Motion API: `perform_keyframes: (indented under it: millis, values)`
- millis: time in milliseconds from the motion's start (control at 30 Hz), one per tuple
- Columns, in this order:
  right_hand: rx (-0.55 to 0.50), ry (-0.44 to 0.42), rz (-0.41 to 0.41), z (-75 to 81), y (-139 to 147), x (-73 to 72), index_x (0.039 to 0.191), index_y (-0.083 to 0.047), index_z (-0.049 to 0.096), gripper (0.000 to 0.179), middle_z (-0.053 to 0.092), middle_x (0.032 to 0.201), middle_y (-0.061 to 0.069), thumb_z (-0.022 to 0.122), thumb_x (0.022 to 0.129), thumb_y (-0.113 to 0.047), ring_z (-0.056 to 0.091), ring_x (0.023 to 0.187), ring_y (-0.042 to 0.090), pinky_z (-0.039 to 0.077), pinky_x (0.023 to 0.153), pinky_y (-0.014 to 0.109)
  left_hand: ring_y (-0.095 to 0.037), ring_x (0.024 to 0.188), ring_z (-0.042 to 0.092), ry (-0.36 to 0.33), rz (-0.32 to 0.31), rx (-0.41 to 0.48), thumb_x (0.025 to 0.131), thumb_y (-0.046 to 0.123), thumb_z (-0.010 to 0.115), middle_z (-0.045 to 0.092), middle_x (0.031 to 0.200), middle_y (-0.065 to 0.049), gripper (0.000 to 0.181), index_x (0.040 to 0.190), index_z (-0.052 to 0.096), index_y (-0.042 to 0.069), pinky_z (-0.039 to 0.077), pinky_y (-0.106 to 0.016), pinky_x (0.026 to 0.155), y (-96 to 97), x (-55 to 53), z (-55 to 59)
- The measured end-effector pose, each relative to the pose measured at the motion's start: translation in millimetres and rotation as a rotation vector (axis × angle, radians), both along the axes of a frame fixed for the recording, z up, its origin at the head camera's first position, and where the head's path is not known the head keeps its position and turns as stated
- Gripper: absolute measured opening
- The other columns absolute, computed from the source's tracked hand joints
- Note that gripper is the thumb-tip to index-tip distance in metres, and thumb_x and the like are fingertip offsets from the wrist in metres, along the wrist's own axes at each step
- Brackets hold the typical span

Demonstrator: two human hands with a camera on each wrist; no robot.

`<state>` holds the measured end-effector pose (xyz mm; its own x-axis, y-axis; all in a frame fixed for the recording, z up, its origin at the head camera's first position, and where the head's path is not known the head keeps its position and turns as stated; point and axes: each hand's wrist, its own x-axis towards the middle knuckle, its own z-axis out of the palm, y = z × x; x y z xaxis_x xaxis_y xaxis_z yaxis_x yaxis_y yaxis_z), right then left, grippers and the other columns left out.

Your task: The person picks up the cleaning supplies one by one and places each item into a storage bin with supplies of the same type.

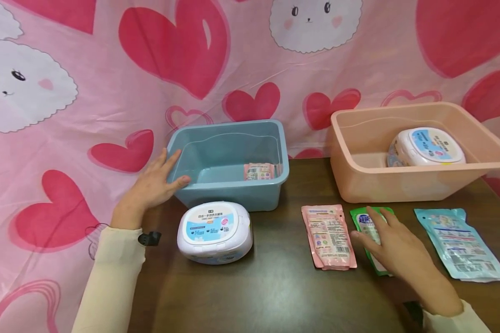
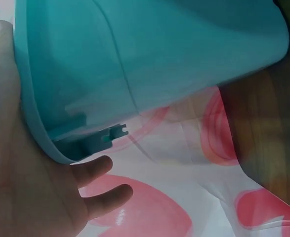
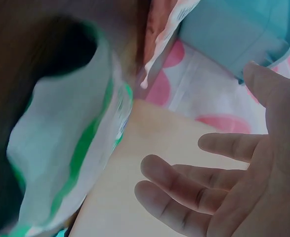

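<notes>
The right hand (image 1: 396,245), fingers extended and apart, hovered over the green pouch (image 1: 361,222), which lay on the tabletop (image 1: 266,282) between the pink pouch (image 1: 329,237) and light-blue pouch (image 1: 460,243). Beyond the white tub (image 1: 214,233), the left hand (image 1: 151,184), fingers spread, rested against the blue bin (image 1: 254,198); the peach bin (image 1: 400,187) held a second tub (image 1: 431,145)

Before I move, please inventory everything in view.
Table: 1, brown, foreground
Cloth: 1, pink, backdrop
Left bin: 1, blue, on table
Right bin: 1, peach, on table
Front tub: 1, white, before left bin
Rear tub: 1, white, in right bin
Inner pouch: 1, pink, in left bin
Outer pouch: 1, pink, on table
Green pouch: 1, green-white, on table
Blue pouch: 1, blue, table right
Sleeves: 2, cream, foreground
Wrist devices: 2, black, beside sleeves
Left hand: 1, against left bin
Right hand: 1, over green pouch
</notes>
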<state>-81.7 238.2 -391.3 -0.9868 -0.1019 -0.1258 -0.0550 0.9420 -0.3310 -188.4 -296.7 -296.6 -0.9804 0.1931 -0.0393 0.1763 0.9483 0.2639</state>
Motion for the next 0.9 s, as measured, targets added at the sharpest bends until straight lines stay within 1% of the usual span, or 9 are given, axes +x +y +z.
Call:
perform_keyframes:
  millis: [67, 233, 300, 400, 567, 667, 733, 800, 900]
  values:
    - [0.005, 0.000, -0.007, -0.7, 6, 0.0, 0.155, 0.004, 0.028, 0.096, 0.025, 0.148, 0.042, 0.049, 0.095, -0.069, 0.034, 0.126, 0.066, 0.034, 0.091, 0.080, -0.047, 0.150, 0.006, -0.001, 0.000, 0.005, 0.096, 0.069, 0.046, -0.003, 0.167, -0.021, 0.095, 0.164, 0.004, 0.018, 0.011, -0.070, 0.114, -0.7, -0.2, -0.8]
    - [-0.002, 0.061, -0.011, -4.8, 22, 1.2, 0.154, 0.007, 0.029, 0.095, 0.028, 0.146, 0.041, 0.053, 0.096, -0.065, 0.034, 0.125, 0.065, 0.032, 0.092, 0.080, -0.046, 0.151, 0.002, -0.019, 0.034, -0.014, 0.095, 0.071, 0.045, -0.007, 0.167, -0.021, 0.104, 0.162, -0.006, 0.010, 0.013, -0.070, 0.113, 1.3, 0.1, 1.2]
    - [0.003, 0.080, -0.010, -6.4, 28, 2.2, 0.153, 0.008, 0.030, 0.095, 0.029, 0.145, 0.041, 0.054, 0.096, -0.064, 0.034, 0.125, 0.064, 0.032, 0.092, 0.080, -0.046, 0.151, 0.001, -0.032, 0.044, -0.019, 0.094, 0.073, 0.044, -0.008, 0.167, -0.021, 0.106, 0.161, -0.007, 0.009, 0.014, -0.071, 0.113, 2.1, 0.0, 2.4]
    - [0.013, 0.082, -0.015, -7.5, 38, 4.0, 0.153, 0.007, 0.029, 0.093, 0.030, 0.144, 0.042, 0.054, 0.097, -0.063, 0.034, 0.125, 0.064, 0.032, 0.091, 0.080, -0.046, 0.151, 0.002, -0.059, 0.046, -0.017, 0.093, 0.074, 0.044, -0.008, 0.166, -0.021, 0.108, 0.161, -0.008, 0.008, 0.018, -0.071, 0.112, 1.5, -0.3, 3.3]
    - [0.033, 0.041, -0.041, -5.9, 58, 6.5, 0.153, 0.007, 0.027, 0.092, 0.028, 0.141, 0.046, 0.052, 0.098, -0.063, 0.034, 0.120, 0.069, 0.033, 0.086, 0.081, -0.045, 0.151, 0.005, -0.106, 0.037, -0.011, 0.094, 0.071, 0.046, -0.008, 0.167, -0.019, 0.107, 0.161, -0.008, 0.008, 0.023, -0.069, 0.111, -4.6, 1.1, 5.5]
    - [0.055, 0.032, -0.063, -4.1, 71, 8.1, 0.151, 0.010, 0.026, 0.092, 0.027, 0.138, 0.048, 0.050, 0.099, -0.062, 0.032, 0.118, 0.072, 0.032, 0.085, 0.083, -0.043, 0.151, 0.005, -0.110, 0.026, 0.026, 0.095, 0.066, 0.051, -0.006, 0.168, -0.017, 0.105, 0.161, -0.007, 0.009, 0.022, -0.068, 0.112, -12.0, 1.9, 3.9]
    - [0.068, 0.059, -0.071, -5.2, 80, 9.0, 0.150, 0.011, 0.027, 0.091, 0.028, 0.137, 0.049, 0.051, 0.100, -0.060, 0.030, 0.119, 0.072, 0.030, 0.087, 0.083, -0.042, 0.152, 0.004, -0.107, 0.021, 0.062, 0.096, 0.062, 0.054, -0.006, 0.168, -0.015, 0.104, 0.161, -0.007, 0.010, 0.021, -0.069, 0.111, -16.9, 1.8, 1.1]
    - [0.069, 0.063, -0.075, -5.9, 90, 9.4, 0.151, 0.012, 0.025, 0.090, 0.026, 0.138, 0.049, 0.051, 0.101, -0.059, 0.027, 0.121, 0.073, 0.028, 0.087, 0.084, -0.042, 0.152, 0.003, -0.105, 0.021, 0.096, 0.095, 0.060, 0.058, -0.006, 0.168, -0.015, 0.106, 0.161, -0.008, 0.011, 0.021, -0.070, 0.111, -20.9, 1.5, -1.9]
    - [0.072, 0.050, -0.084, -8.8, 107, 9.1, 0.151, 0.012, 0.020, 0.091, 0.023, 0.137, 0.052, 0.049, 0.102, -0.057, 0.026, 0.120, 0.074, 0.028, 0.086, 0.084, -0.041, 0.152, 0.001, -0.101, 0.027, 0.123, 0.093, 0.061, 0.060, -0.008, 0.168, -0.015, 0.109, 0.161, -0.009, 0.012, 0.021, -0.071, 0.111, -23.6, 1.5, -5.0]
